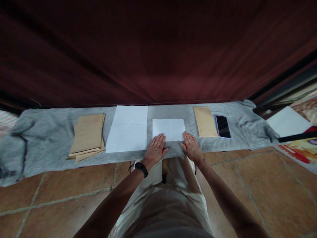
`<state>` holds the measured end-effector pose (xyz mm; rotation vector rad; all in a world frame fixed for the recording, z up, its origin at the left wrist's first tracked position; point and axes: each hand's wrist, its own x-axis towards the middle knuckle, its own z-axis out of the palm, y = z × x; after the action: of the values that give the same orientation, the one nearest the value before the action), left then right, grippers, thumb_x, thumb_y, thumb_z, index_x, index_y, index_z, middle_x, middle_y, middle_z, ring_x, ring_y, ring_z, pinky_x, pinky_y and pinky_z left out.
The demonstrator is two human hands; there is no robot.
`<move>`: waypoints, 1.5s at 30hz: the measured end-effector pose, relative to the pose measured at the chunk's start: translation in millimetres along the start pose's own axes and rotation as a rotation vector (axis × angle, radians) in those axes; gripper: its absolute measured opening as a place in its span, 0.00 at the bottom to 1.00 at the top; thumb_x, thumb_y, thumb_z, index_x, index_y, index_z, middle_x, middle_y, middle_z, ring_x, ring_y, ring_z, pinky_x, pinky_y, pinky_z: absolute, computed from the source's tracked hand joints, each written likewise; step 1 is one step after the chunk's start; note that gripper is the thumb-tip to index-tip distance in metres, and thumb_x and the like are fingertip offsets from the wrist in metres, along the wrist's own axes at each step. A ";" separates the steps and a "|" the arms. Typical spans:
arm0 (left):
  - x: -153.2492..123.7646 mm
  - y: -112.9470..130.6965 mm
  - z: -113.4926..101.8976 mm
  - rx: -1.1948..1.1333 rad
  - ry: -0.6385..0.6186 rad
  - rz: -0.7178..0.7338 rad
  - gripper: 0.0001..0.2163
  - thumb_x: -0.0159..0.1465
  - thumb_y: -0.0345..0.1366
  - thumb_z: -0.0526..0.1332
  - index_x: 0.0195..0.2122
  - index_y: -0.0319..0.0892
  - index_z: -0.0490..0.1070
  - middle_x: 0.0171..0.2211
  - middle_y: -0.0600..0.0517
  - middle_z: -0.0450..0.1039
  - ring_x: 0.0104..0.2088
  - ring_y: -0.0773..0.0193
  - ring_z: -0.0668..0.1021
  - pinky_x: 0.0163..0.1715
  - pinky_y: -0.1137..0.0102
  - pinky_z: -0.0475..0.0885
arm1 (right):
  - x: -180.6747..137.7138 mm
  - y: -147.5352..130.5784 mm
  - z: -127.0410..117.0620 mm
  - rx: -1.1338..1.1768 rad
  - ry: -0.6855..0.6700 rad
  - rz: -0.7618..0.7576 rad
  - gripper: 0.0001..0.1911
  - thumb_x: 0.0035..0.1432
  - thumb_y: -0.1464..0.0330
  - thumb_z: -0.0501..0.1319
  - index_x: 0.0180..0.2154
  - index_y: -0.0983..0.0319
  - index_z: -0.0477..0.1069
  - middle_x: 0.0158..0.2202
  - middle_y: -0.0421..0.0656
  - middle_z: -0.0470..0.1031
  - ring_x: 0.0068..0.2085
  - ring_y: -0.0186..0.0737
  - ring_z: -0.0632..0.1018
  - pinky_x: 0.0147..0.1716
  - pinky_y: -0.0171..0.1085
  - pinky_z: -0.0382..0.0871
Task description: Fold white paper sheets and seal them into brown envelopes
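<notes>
As seen from the head camera looking down, a small white paper [168, 129] lies at the centre of a long grey cloth [49, 138] spread over a tiled floor [74, 185]. The paper is a clean, blank rectangle, wider than it is tall, lying flat with its long edges across the view.

At seven o'clock from the paper, the left hand [155, 149] lies palm down with its fingers stretched out and close together. Its fingertips press on the paper's near left corner, and it grips nothing. A black wristband [141, 168] circles that wrist. At five o'clock, the right hand [191, 147] is flattened the same way, with its fingertips at the paper's near right corner and nothing held.

At nine o'clock from the paper, just beside it, lies a larger white sheet [128, 129] with faint fold lines. Further toward nine o'clock sits a stack of brown envelopes [88, 136]. At three o'clock lies a single brown envelope [205, 121], with a dark-screened phone [223, 126] just beside it. At twelve o'clock a dark red curtain [158, 49] fills the top of the view.
</notes>
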<state>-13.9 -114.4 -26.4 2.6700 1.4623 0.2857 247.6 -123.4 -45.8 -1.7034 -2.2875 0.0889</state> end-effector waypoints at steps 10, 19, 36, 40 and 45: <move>-8.8 -0.4 2.9 0.020 0.024 -0.032 0.28 0.73 0.44 0.49 0.70 0.33 0.55 0.70 0.40 0.55 0.72 0.54 0.55 0.71 0.55 0.53 | 32.3 -56.3 0.4 0.085 -0.043 -0.141 0.30 0.72 0.58 0.48 0.70 0.63 0.54 0.72 0.49 0.54 0.71 0.48 0.59 0.70 0.51 0.52; -7.9 -0.1 2.6 0.027 0.028 -0.040 0.28 0.72 0.42 0.49 0.69 0.32 0.57 0.68 0.38 0.59 0.71 0.54 0.59 0.71 0.55 0.55 | 56.6 -75.2 20.3 0.060 -0.046 -0.187 0.29 0.73 0.60 0.49 0.69 0.63 0.56 0.71 0.49 0.57 0.71 0.46 0.59 0.70 0.51 0.52; -8.8 -0.2 1.9 0.030 0.044 -0.029 0.27 0.72 0.43 0.49 0.68 0.32 0.58 0.69 0.39 0.58 0.71 0.54 0.57 0.71 0.55 0.55 | 80.0 -51.6 21.3 0.039 -0.022 -0.095 0.28 0.73 0.62 0.47 0.69 0.63 0.55 0.71 0.48 0.55 0.71 0.48 0.59 0.70 0.52 0.50; -5.4 0.1 2.9 0.005 0.057 -0.062 0.26 0.72 0.39 0.47 0.68 0.32 0.58 0.69 0.39 0.57 0.71 0.54 0.57 0.70 0.55 0.56 | 80.8 -47.6 21.0 0.039 -0.024 -0.081 0.28 0.73 0.61 0.47 0.70 0.63 0.55 0.72 0.47 0.55 0.71 0.49 0.59 0.70 0.53 0.49; 11.8 6.9 5.8 -0.017 0.106 -0.144 0.26 0.72 0.36 0.47 0.69 0.31 0.54 0.70 0.38 0.55 0.72 0.54 0.55 0.71 0.53 0.54 | 81.2 -47.5 19.9 0.033 -0.043 -0.071 0.29 0.74 0.60 0.46 0.70 0.64 0.54 0.72 0.47 0.53 0.71 0.50 0.57 0.70 0.54 0.48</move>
<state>-0.8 -108.1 -29.6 2.5558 1.6636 0.4324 177.0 -58.4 -38.9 -1.6175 -2.3617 0.1500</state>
